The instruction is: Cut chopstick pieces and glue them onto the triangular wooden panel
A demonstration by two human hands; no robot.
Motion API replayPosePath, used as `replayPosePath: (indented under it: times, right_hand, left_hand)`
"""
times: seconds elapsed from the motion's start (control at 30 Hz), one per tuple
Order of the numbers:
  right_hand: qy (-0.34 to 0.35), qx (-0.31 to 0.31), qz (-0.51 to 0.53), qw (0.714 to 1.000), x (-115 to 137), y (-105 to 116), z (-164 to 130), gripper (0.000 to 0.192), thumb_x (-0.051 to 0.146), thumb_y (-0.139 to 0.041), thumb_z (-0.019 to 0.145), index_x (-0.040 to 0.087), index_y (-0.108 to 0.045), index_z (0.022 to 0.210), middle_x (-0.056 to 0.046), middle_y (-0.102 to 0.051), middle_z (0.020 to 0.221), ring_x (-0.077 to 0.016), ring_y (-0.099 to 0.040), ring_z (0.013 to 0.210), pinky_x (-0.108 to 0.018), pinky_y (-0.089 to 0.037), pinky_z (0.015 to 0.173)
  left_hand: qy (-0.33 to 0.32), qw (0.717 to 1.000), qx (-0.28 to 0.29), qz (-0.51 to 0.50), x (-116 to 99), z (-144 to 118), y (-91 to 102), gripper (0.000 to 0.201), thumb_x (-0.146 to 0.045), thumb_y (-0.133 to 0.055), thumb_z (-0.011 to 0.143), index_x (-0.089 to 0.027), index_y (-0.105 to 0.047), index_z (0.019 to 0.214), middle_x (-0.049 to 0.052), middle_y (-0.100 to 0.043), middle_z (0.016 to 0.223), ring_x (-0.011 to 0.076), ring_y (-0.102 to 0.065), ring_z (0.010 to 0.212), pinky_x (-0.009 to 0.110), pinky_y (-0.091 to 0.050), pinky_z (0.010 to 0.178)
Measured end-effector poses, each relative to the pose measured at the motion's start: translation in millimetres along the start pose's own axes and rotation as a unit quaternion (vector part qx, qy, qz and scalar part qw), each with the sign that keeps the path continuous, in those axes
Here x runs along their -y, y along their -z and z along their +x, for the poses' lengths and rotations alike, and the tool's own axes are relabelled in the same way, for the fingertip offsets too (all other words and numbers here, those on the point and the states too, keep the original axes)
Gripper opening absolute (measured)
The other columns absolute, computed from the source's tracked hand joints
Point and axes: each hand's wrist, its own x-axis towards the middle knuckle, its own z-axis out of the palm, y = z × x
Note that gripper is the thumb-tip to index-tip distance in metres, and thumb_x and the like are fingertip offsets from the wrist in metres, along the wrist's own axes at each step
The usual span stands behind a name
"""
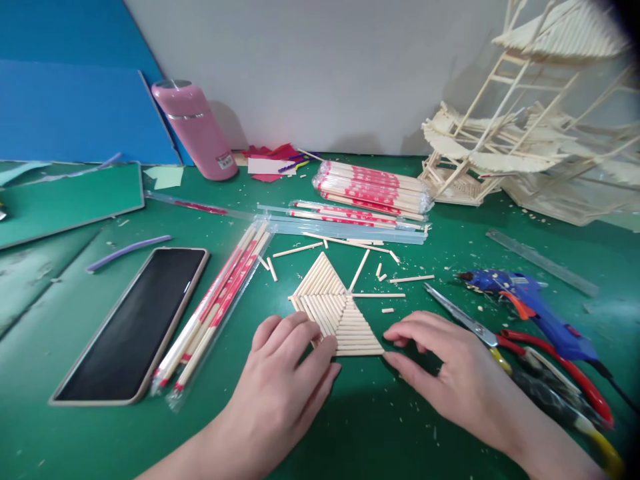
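Flat on the green tabletop [380, 427], a panel of glued sticks [336, 310] lies between both hands. The left hand [283, 373] rests spread with fingertips on the panel's lower left edge; the right hand [445, 363] lies open, fingertips touching its lower right corner, pinching nothing. The panel looks light, stiff and brittle at its glue lines, so it is probably best held by its outer edges. Loose stick offcuts [373, 267] lie scattered just behind it, scissors [505, 340] and a blue glue gun [530, 303] crowd the right side, a wrapped chopstick pack [215, 310] and phone [133, 323] sit left.
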Motion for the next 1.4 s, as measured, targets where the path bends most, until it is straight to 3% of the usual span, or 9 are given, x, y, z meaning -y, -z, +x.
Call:
replayPosePath:
  times: [0.37, 0.73, 1.0, 1.13, 1.4]
  right_hand:
    - [-0.002, 0.064, 0.024, 0.998, -1.3, 0.9, 4.8, 0.017, 0.026, -0.046, 0.088, 0.025, -0.063, 0.085, 0.001, -0.062, 0.081, -0.0138, -0.054, 0.076, -0.027, -0.041, 0.068]
    - [0.013, 0.055, 0.045, 0.997, -9.1, -5.5, 5.2, 0.017, 0.028, -0.045, 0.088, 0.026, -0.061, 0.085, 0.001, -0.06, 0.08, -0.0133, -0.053, 0.075, -0.028, -0.039, 0.067]
    - [-0.049, 0.048, 0.102, 0.992, -8.4, 2.2, 4.5, 0.015, 0.026, -0.044, 0.088, 0.026, -0.058, 0.086, 0.003, -0.057, 0.083, -0.0097, -0.053, 0.073, -0.022, -0.041, 0.064]
    - [-0.073, 0.043, 0.08, 0.993, -8.0, 2.6, 3.7, 0.01, 0.025, -0.049, 0.085, 0.024, -0.054, 0.076, 0.004, -0.052, 0.073, -0.0085, -0.046, 0.059, -0.021, -0.037, 0.052]
    - [-0.078, -0.018, 0.069, 0.994, -8.3, 4.5, -0.1, 0.032, 0.036, -0.041, 0.088, 0.022, -0.029, 0.061, 0.006, -0.033, 0.056, -0.0091, -0.033, 0.051, -0.022, -0.029, 0.047]
  left_hand:
    - [-0.04, 0.997, -0.067, 0.02, 1.4, -1.7, -13.3, 0.014, -0.011, -0.048, 0.083, -0.017, -0.06, 0.087, 0.007, -0.059, 0.085, 0.0237, -0.054, 0.093, 0.039, -0.037, 0.078]
    - [-0.042, 0.997, -0.058, -0.01, 1.5, 0.2, -10.8, 0.013, -0.01, -0.051, 0.081, -0.014, -0.059, 0.091, 0.007, -0.057, 0.087, 0.0224, -0.051, 0.094, 0.037, -0.042, 0.078]
    - [-0.037, 0.999, -0.039, -0.009, 1.8, -1.1, -8.4, 0.018, -0.011, -0.053, 0.08, -0.015, -0.058, 0.097, 0.006, -0.056, 0.09, 0.0217, -0.051, 0.094, 0.036, -0.042, 0.079]
    - [-0.036, 0.998, -0.041, -0.017, 1.9, -1.1, -8.4, 0.018, -0.012, -0.053, 0.08, -0.016, -0.057, 0.098, 0.007, -0.056, 0.09, 0.0214, -0.051, 0.094, 0.035, -0.043, 0.08]
    - [-0.006, 0.998, -0.02, -0.055, -0.5, -2.1, -7.9, 0.024, -0.013, -0.054, 0.08, -0.014, -0.052, 0.104, 0.008, -0.053, 0.096, 0.0206, -0.048, 0.098, 0.034, -0.043, 0.088]
